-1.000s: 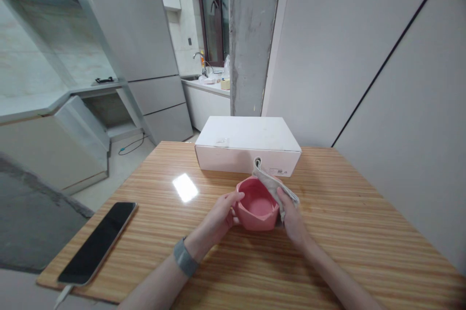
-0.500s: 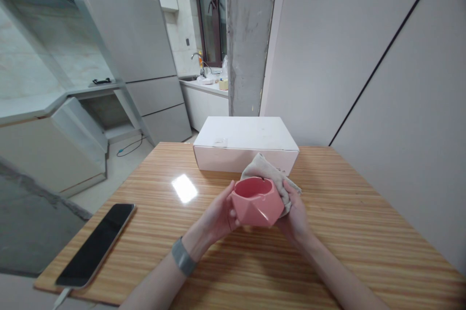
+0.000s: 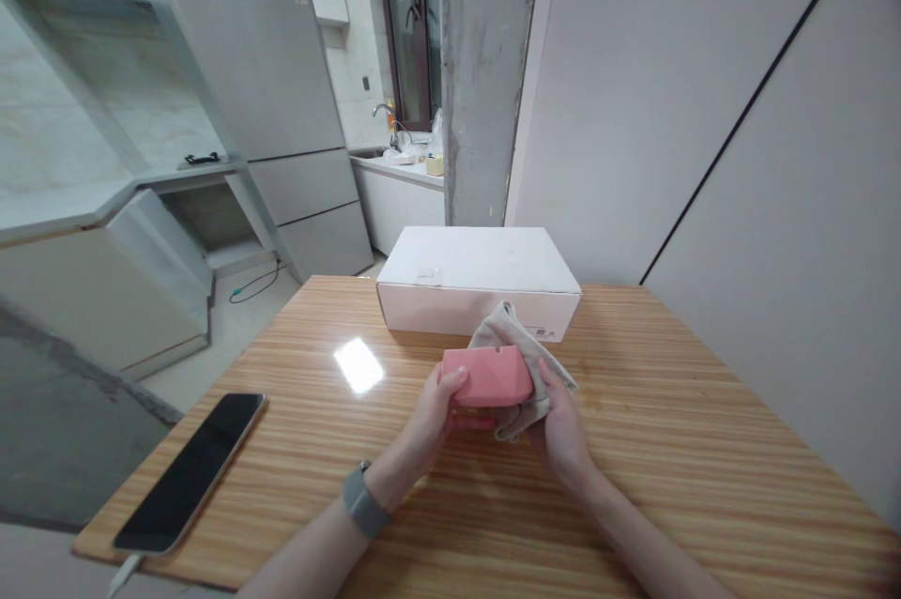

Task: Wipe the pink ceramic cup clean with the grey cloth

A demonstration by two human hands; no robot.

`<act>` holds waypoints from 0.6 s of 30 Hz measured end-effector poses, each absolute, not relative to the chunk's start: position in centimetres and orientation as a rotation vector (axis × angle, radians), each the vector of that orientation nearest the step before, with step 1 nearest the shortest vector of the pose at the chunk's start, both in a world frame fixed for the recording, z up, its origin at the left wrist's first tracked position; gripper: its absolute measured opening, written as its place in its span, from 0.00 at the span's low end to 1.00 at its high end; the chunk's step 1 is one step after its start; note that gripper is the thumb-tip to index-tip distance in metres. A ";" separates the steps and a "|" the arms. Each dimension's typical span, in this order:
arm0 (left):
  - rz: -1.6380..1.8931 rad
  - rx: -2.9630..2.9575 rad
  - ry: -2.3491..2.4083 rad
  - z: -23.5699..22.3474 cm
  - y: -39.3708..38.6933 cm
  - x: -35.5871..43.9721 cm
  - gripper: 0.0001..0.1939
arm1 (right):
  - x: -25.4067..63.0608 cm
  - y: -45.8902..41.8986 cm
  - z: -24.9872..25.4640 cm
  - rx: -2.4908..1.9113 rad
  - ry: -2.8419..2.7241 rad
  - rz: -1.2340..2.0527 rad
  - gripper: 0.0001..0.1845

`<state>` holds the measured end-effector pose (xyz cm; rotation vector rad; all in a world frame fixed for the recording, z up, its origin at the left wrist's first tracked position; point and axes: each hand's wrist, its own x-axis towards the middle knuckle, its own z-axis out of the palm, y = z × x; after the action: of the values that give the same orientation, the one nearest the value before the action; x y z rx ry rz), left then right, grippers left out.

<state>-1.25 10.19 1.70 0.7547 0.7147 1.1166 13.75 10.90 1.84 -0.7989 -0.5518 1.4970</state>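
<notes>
Above the tabletop my left hand (image 3: pixel 433 411) grips a pink faceted bowl (image 3: pixel 487 377) by its left side, the thumb on its near face. A small notch like an ashtray's cuts its upper rim. The bowl is tilted so that its inside is hidden. My right hand (image 3: pixel 563 425) holds a light grey cloth (image 3: pixel 517 331), folded and bunched, with the thumb on top. This cloth lies against the bowl's right and far side, and part of it hangs below. The fingers of my right hand are mostly hidden behind the cloth.
A white box (image 3: pixel 482 259) stands on the wooden table (image 3: pixel 676 411) just beyond my hands. At the left edge lies a black phone (image 3: pixel 191 472) with a white cable (image 3: pixel 125 571) attached. A fridge (image 3: pixel 246 45) and a sink counter (image 3: pixel 401 186) are farther back.
The bowl has been turned in my hands: its open top showed before, and now a side faces me. My left thumb has come onto its near face. The cloth has shifted along the bowl.
</notes>
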 end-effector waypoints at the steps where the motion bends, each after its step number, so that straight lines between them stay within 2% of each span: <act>1: 1.131 0.770 0.754 1.7 10.2 -1.1 0.32 | 13.7 10.9 1.9 -0.801 -0.556 1.499 0.20; 5: 1.191 0.815 0.889 1.7 10.6 -1.0 0.35 | 13.7 10.7 2.5 -0.819 -0.524 1.517 0.22; 13: 1.373 0.836 1.023 1.1 11.2 -1.4 0.30 | 12.8 9.4 3.5 -0.808 -0.495 1.496 0.22; 18: 1.263 0.777 0.776 1.9 10.9 -1.1 0.18 | 13.4 10.0 2.7 -0.837 -0.534 1.430 0.18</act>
<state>-1.14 10.90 1.85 0.7767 0.7761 1.2625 13.43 9.99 2.68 -0.8366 -0.5341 1.4303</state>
